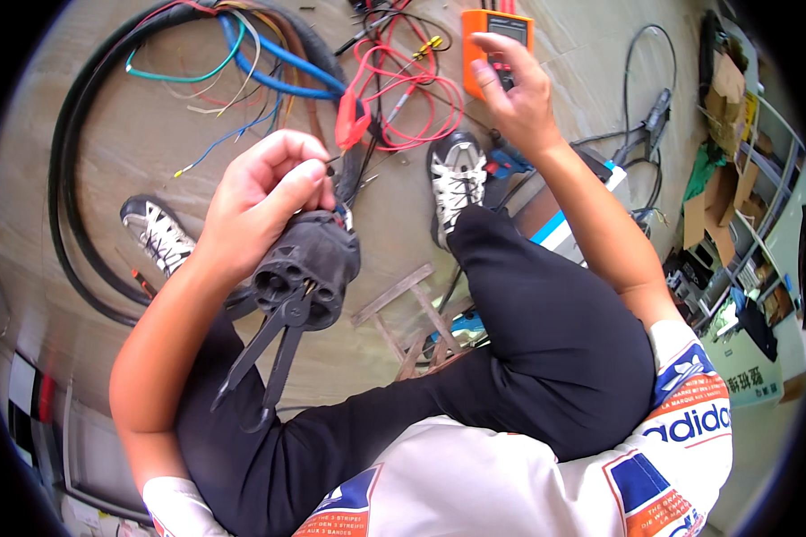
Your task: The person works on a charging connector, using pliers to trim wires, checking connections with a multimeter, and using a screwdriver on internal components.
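My left hand [264, 197] is closed in a pinch at the rear of a round black plug [318, 259]; what the fingertips hold is hidden. Several sockets show in the plug's face. The jaws of black pliers [287, 327] meet one of the sockets, their handles hanging down over my thigh. Just beyond my left fingertips is a red alligator clip [350, 123]. My right hand [519, 94] reaches over an orange multimeter [471, 67] with thumb and index finger apart, near its dial. Part of the dial is covered by the hand.
A thick black cable [58, 179] loops on the floor at left, with loose coloured wires inside the loop. Tangled red test leads [394, 107] lie by the multimeter. A small wooden stool [403, 295] stands between my legs. At right are shelves with cardboard boxes [721, 201].
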`<state>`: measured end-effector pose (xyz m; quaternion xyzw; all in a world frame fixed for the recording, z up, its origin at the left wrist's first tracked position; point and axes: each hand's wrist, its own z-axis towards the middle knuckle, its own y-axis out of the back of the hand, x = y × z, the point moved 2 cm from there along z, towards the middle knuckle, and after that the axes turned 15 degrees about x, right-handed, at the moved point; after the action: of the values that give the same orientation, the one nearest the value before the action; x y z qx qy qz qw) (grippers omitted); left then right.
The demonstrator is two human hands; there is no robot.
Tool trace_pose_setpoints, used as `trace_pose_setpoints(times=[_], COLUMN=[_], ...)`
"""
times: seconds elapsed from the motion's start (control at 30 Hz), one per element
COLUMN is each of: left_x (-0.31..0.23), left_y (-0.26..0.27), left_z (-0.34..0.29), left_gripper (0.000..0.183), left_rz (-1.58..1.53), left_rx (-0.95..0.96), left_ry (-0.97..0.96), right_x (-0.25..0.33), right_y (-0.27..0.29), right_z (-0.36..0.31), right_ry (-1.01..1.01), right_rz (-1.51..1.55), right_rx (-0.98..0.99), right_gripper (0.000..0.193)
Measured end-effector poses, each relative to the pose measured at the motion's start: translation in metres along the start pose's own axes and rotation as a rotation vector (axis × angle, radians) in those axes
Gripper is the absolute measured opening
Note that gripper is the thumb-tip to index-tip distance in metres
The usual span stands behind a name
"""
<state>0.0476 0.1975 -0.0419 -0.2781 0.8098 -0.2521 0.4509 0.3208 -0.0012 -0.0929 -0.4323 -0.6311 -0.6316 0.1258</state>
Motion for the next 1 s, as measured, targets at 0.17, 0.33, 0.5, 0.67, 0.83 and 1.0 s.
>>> trace_pose_setpoints(times=[0.17,0.33,0.5,0.67,0.83,1.0], left_x=[0.004,0.003,0.008,0.006,0.007,0.01], left_y=[-0.001,-0.001,0.0,0.002,-0.002,0.004], left_z=[0.002,0.0,0.002,0.001,0.001,-0.001], left_gripper=[0.016,0.015,0.015,0.015,0.014,0.016], left_rz=[0.002,0.019,-0.009,0.006,-0.017,0.0], left_rx=[-0.001,0.003,0.013,0.003,-0.02,0.0], left_ry=[-0.03,-0.042,-0.06,-0.035,-0.036,-0.026], right_x=[-0.123,-0.163,-0.163,-0.181,-0.192,-0.179], right_y=[0.025,0.003,-0.001,0.003,0.025,0.029], right_z=[-0.041,-0.056,-0.053,-0.054,-0.052,-0.046], right_ry=[-0.518,-0.729,-0.673,-0.742,-0.861,-0.906], right_rz=[-0.075,0.278,0.326,0.294,0.399,0.611], right_rx=[-0.226,0.159,0.293,0.204,0.089,0.257], right_gripper=[0.082,0.115,0.087,0.111,0.129,0.125])
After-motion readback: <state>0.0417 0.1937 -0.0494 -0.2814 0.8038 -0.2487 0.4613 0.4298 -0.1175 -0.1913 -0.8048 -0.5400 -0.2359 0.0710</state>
